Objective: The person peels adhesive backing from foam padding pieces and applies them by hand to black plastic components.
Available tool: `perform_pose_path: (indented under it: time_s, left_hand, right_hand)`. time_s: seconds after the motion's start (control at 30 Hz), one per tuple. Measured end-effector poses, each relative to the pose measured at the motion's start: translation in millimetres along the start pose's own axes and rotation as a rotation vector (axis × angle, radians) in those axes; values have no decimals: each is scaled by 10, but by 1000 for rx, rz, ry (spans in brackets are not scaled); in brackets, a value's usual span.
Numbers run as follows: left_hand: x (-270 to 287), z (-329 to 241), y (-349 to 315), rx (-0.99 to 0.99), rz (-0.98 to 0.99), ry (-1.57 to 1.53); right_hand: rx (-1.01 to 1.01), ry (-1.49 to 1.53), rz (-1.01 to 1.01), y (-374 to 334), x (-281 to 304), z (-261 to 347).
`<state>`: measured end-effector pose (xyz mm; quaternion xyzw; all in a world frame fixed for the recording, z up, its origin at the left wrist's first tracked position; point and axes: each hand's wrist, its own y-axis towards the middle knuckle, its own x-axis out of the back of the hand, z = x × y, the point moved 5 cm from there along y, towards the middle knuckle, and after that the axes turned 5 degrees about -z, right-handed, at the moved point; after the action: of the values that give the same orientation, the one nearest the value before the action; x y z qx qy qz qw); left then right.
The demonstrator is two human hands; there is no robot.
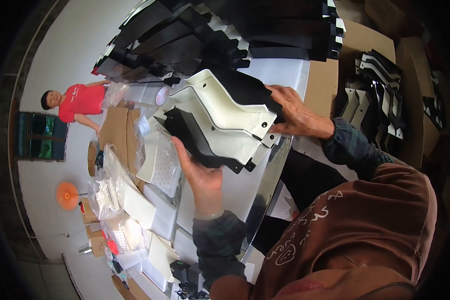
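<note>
A stack of nested, wavy bent panels, cream [210, 100] inside and black [180, 130] outside, is held above the table between my two hands. My left hand [200, 172] supports the near black panel from below, its thumb up along the edge and its other fingers hidden underneath. At the stack's right end, my right hand [295, 112] is closed round the corner, fingers curled on a black panel [240, 85]. Small round holes and notched tabs show on the panel ends.
Tall rows of black panels [185, 45] stand at the table's far side. A cardboard box [410, 95] on the right holds more panels. Leftward lie bagged cream perforated parts [157, 165] and brown cardboard [117, 132]. A person in a red shirt [85, 102] stands beyond the table.
</note>
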<state>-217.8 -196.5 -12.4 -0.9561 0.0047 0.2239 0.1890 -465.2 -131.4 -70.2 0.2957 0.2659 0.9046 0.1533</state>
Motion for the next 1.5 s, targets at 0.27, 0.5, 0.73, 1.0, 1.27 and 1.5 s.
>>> perform_pose_path:
  time_s: [0.27,0.5,0.73,1.0,1.27,1.5]
  left_hand:
    - [134,0,126,32,273,-193]
    - [231,-198,-137,15,287,-283]
    - [19,-258,-197,33,292,-309]
    - [10,-633,-621,-175,375,-277]
    - [583,-1359,-1425,-228,35,-406]
    - [798,-1454,-2048,-448,-221,-108]
  right_hand:
    - [-54,355,6,-175,-442,-159]
    - [316,-55,-67,-187,-340,-234]
    - [294,-88,-93,-59,-68,-451]
    - [278,0,-90,161,183,-226]
    - [623,186,72,873,-345,1538]
    - [747,414,16,645,-549,2293]
